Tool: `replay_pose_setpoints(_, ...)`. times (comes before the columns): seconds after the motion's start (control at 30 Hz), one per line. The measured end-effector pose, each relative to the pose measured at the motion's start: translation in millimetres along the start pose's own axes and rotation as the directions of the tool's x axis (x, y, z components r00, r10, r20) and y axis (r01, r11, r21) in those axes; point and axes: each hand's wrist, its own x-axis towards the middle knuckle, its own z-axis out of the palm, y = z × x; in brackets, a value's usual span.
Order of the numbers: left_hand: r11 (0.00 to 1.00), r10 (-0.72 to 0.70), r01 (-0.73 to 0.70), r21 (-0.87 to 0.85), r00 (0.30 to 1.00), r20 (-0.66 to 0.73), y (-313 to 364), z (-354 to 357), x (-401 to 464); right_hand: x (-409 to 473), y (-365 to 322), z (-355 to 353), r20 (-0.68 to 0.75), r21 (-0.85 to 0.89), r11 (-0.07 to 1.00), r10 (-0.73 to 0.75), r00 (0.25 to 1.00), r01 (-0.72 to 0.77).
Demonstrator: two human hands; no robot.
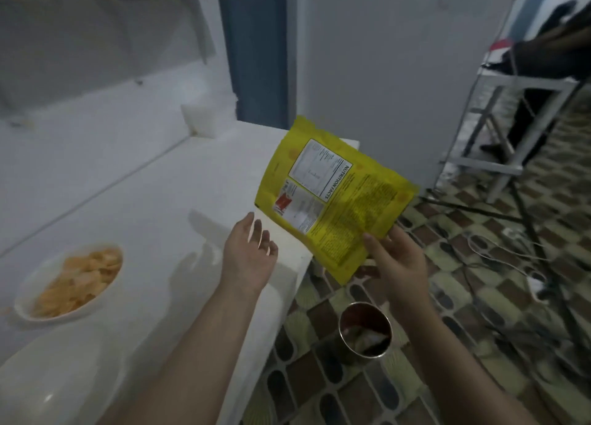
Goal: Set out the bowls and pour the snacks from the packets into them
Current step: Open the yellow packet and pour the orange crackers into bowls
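Head view: right hand [395, 258] pinches the yellow packet [332, 197] at centre frame; left hand [252, 248] hangs relaxed. Best drop it squarely over the metal bin [365, 328] at lower centre.

Both my forearms were bare to the frame's bottom edge, no sleeve cuffs in view. My left hand [252, 255] had no ring, watch or glove that I could see. My right hand [395, 258] was the same: bare wrist, no strap or band. Nails looked short and unpainted; motion blur hid finer detail.
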Motion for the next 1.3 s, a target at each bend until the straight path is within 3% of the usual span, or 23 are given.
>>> replay_pose_setpoints(0.3,0.974,-0.22,0.208,0.093,0.964,0.151,-121,43,23,-18,26,-108,-0.273,-0.101,0.986,0.102,0.957,-0.134)
replay_pose_setpoints(0.6,0.888,-0.331,0.315,0.336,0.944,-0.01,-226,9,53,-35,121,-167,-0.43,-0.132,0.88,0.363,0.826,-0.456)
replay_pose_setpoints(0.9,0.872,-0.309,0.338,0.354,0.941,-0.135,-326,-104,149,-20,307,-209,-0.525,-0.153,0.724,0.517,0.676,-0.673)
replay_pose_setpoints(1.23,0.859,-0.256,0.289,0.422,0.957,-0.134,-415,-236,246,-10,588,-266,-0.482,-0.362,0.59,0.544,0.686,-0.722)
replay_pose_setpoints(1.3,0.85,-0.225,0.26,0.457,0.965,-0.131,-418,-250,254,-3,611,-262,-0.447,-0.384,0.583,0.561,0.697,-0.716)
